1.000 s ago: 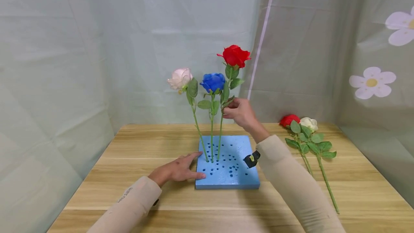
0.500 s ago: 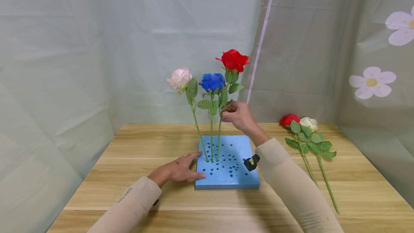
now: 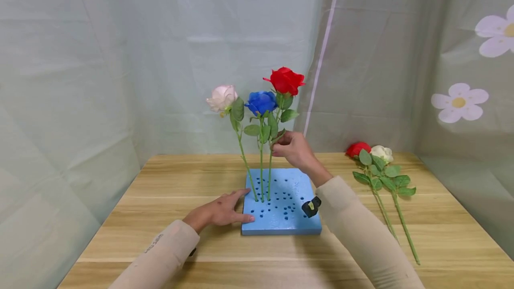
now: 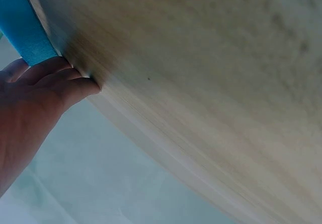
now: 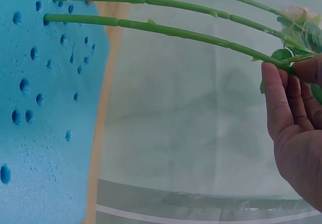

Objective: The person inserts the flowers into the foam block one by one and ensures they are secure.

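My right hand (image 3: 294,148) pinches the stem of a red rose (image 3: 285,81) between thumb and fingertips, just below its leaves. In the right wrist view that green stem (image 5: 171,31) runs down into a hole of the blue foam board (image 5: 50,183). A blue rose (image 3: 261,103) and a pale pink rose (image 3: 222,98) stand in holes to its left, the pink one leaning left. My left hand (image 3: 225,208) rests at the board's left edge, thumb on the top face and index finger along the rim. In the left wrist view, its other fingers (image 4: 75,88) lie beside the board's side.
Another red rose (image 3: 358,149) and a white rose (image 3: 382,154) lie on the wooden table (image 3: 168,191) at the right, stems pointing toward the near side. Several bare holes dot the board. A pale curtain (image 3: 180,57) hangs behind and beside the table.
The red rose has come down, its stem and bloom shifting slightly left, with my right hand lowering along with it. My left hand has stayed at the board's edge.
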Demonstrator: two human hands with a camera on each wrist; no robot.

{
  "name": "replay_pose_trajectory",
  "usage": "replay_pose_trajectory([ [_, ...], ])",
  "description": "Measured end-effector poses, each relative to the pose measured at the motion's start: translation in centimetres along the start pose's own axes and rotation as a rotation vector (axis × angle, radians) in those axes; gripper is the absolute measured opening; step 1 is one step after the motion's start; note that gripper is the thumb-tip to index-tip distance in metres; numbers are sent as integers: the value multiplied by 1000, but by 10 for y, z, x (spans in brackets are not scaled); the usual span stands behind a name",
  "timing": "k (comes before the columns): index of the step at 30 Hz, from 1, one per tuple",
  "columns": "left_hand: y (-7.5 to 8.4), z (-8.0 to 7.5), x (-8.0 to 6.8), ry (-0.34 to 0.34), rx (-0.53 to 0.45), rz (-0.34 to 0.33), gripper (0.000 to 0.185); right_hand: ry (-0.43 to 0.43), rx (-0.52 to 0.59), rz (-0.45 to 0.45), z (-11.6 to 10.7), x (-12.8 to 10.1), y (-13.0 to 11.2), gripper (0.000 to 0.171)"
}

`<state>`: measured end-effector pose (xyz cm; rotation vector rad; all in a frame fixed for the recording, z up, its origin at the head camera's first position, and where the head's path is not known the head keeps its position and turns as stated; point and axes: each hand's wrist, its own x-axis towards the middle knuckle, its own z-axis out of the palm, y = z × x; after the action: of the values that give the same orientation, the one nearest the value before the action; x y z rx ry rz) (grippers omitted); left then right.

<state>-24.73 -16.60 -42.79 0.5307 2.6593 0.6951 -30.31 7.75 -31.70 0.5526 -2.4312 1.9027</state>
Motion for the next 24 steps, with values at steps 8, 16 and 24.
replay_pose_trajectory([
  [8, 0, 0, 0, 1, -1, 3, 93, 5, 9, -31, 1, -2, 4, 14],
  [16, 0, 0, -1, 1, -3, 15, 93, 6, 5, -66, 3, -4, 3, 16],
  [24, -1, 1, -1, -4, 1, 7, 93, 21, -54, -52, 4, -2, 8, 18],
])
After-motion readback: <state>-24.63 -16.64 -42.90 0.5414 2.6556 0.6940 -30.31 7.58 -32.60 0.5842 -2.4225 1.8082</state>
